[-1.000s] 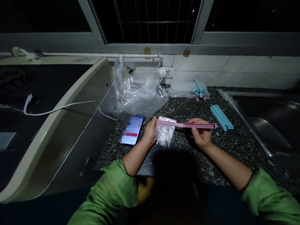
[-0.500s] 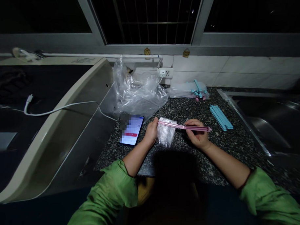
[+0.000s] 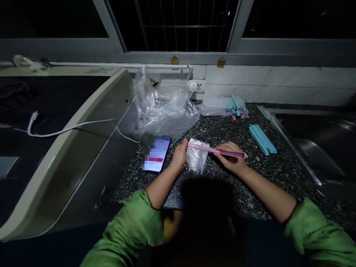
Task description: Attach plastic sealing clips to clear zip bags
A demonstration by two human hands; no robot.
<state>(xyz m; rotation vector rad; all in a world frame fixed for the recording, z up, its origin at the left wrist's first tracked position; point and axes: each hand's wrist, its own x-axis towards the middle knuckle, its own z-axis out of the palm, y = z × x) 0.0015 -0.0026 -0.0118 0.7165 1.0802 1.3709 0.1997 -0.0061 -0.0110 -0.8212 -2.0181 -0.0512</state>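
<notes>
A long pink plastic strip (image 3: pixel 203 147), jointed near its middle, stretches between my two hands above the counter. My left hand (image 3: pixel 179 156) is closed around its left end. Near the joint, my right hand (image 3: pixel 232 162) pinches it between thumb and fingers, and the right end sticks out past the hand. Under the left half of the strip lies a crinkled clear plastic packet (image 3: pixel 197 160); what it contains is unclear. Several light blue strips (image 3: pixel 262 139) lie side by side to the right of my right hand.
A phone (image 3: pixel 158 154) with a lit screen lies left of my left hand. Behind it sits a crumpled clear bag (image 3: pixel 168 113). Blue and pink pieces rest on flat plastic bags (image 3: pixel 214 106) by the wall. A stove (image 3: pixel 109 107) borders the left, a sink (image 3: pixel 320 154) the right.
My right hand has slid left along the pink strip to its joint, and the strip's right end has dropped slightly and shifted left. My left hand has barely moved.
</notes>
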